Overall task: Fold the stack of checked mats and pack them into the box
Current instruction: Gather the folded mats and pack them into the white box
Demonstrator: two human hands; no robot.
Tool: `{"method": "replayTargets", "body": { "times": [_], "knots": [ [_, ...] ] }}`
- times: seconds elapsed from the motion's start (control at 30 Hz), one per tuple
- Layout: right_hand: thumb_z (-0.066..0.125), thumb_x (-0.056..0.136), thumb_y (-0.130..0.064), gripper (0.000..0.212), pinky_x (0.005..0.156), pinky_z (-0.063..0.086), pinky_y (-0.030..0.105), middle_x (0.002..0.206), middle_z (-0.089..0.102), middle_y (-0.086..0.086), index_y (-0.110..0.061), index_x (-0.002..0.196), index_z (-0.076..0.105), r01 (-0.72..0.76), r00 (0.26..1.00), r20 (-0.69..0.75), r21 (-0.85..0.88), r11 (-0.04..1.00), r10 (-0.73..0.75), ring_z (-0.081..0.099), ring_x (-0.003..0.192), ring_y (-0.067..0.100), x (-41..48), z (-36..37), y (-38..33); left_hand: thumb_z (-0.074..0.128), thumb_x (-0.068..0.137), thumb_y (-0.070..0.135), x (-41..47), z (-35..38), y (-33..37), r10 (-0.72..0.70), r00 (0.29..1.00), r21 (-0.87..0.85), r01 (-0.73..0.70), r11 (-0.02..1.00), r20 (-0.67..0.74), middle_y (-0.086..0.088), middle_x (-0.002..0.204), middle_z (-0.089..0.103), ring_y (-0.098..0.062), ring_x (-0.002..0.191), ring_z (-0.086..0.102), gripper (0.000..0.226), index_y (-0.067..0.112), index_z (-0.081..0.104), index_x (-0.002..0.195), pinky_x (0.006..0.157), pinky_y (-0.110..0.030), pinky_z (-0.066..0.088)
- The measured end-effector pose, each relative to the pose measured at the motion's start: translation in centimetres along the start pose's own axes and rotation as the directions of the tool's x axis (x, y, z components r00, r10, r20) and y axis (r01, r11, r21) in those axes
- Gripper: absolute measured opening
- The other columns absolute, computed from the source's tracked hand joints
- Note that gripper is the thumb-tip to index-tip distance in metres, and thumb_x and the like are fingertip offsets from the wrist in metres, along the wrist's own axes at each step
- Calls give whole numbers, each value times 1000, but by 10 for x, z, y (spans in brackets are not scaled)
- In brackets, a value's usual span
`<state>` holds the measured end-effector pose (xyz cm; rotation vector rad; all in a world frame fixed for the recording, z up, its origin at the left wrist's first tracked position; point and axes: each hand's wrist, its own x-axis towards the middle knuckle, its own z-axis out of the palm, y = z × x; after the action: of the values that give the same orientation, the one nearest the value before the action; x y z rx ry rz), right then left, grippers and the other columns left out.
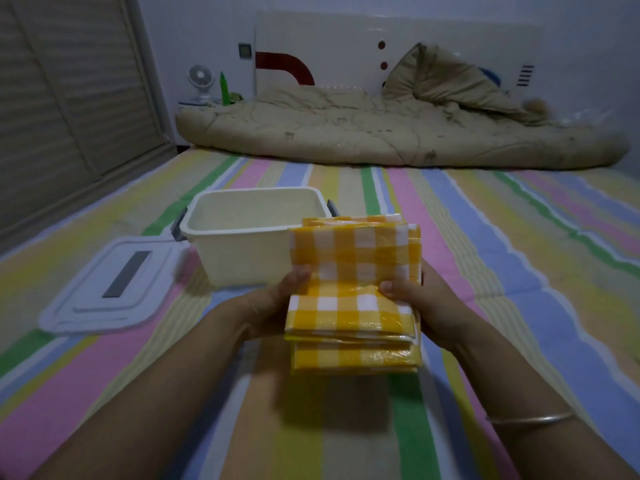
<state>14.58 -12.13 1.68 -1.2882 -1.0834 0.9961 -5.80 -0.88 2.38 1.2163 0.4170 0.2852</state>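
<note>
A folded stack of yellow-and-white checked mats is held up above the striped bed sheet, just right of the box. My left hand grips its left edge, thumb on top. My right hand grips the right edge, thumb pressing the top fold. The cream plastic box stands open right behind and left of the stack, with grey latches on its sides; its inside looks bare.
The box's white lid with a grey handle lies flat to the left. A rumpled beige quilt lies across the head of the bed. A small fan and a green bottle stand at the back left. A slatted wardrobe door borders the left.
</note>
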Motion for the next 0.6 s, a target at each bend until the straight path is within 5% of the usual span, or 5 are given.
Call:
{"method": "replayTargets", "body": {
  "times": [0.07, 0.17, 0.27, 0.47, 0.6],
  "knots": [
    [89, 47, -47, 99, 87, 56, 39, 119, 68, 6, -17, 132, 49, 4, 999, 36, -45, 999, -3, 65, 109, 26, -2, -3, -3, 97, 20, 49, 4, -7, 0, 95, 996, 127, -94, 987, -2, -1, 94, 76, -16, 85, 73, 104, 14, 59, 110, 66, -25, 57],
    [74, 56, -17, 64, 80, 53, 20, 106, 72, -15, -24, 117, 58, 15, 995, 97, -183, 983, 3, 65, 103, 2, -8, -12, -3, 91, 50, 42, 9, -15, -1, 233, 973, 445, -211, 870, 6, 7, 134, 58, -8, 123, 57, 120, 21, 24, 148, 90, -21, 51],
    [60, 59, 2, 63, 78, 51, 15, 104, 70, -25, -22, 118, 59, -25, 994, 100, -243, 970, 50, 62, 103, -6, -14, -20, 8, 87, 53, 50, 10, -11, -17, 335, 942, 623, -249, 741, -22, 13, 148, 39, 2, 133, 43, 136, 29, -3, 152, 105, -28, 44],
    [63, 58, 7, 48, 68, 51, 14, 83, 71, -18, -19, 98, 67, -115, 979, 115, -355, 928, 166, 61, 80, -10, -17, -26, 13, 84, 52, 66, 8, -2, -56, 436, 898, 727, -260, 636, -60, 9, 160, 20, -10, 145, 27, 148, 46, -31, 143, 115, -51, 32],
    [62, 73, 24, 39, 74, 53, 18, 101, 68, 9, 5, 107, 64, -148, 975, 79, -468, 871, 208, 56, 78, -6, -22, -27, 8, 87, 60, 45, 6, 7, -68, 511, 856, 722, -304, 621, -80, 7, 158, 26, -10, 145, 28, 142, 44, -26, 146, 114, -53, 31]
  ]
}}
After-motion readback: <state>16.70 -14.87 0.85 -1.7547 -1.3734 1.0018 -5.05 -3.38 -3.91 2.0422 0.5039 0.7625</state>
